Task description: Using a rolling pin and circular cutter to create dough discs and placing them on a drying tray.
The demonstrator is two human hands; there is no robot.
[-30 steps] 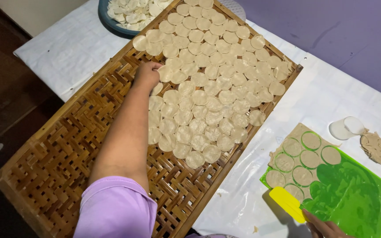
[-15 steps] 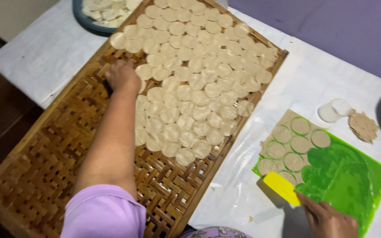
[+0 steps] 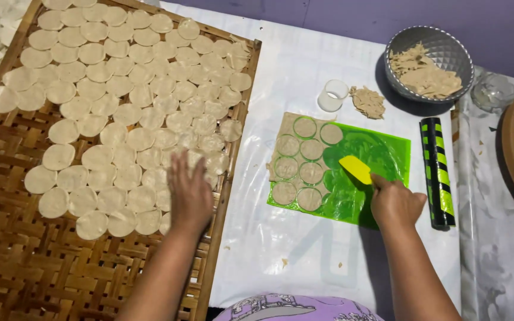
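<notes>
Resting flat and open over the dough discs [image 3: 120, 119] on the woven tray [image 3: 25, 267], the left hand [image 3: 190, 193] steadied them; the right hand [image 3: 395, 202] clamped a yellow scraper [image 3: 356, 169] on the green mat [image 3: 382, 160], angled toward the cut rounds.

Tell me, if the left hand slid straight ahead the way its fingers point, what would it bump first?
The left hand lies flat, fingers pointing up the woven bamboo tray. It would probably meet the thin dough rounds right at its fingertips first.

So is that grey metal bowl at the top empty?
Not empty. The grey bowl holds a loose heap of beige dough scraps covering most of its bottom, well below the rim.
</notes>
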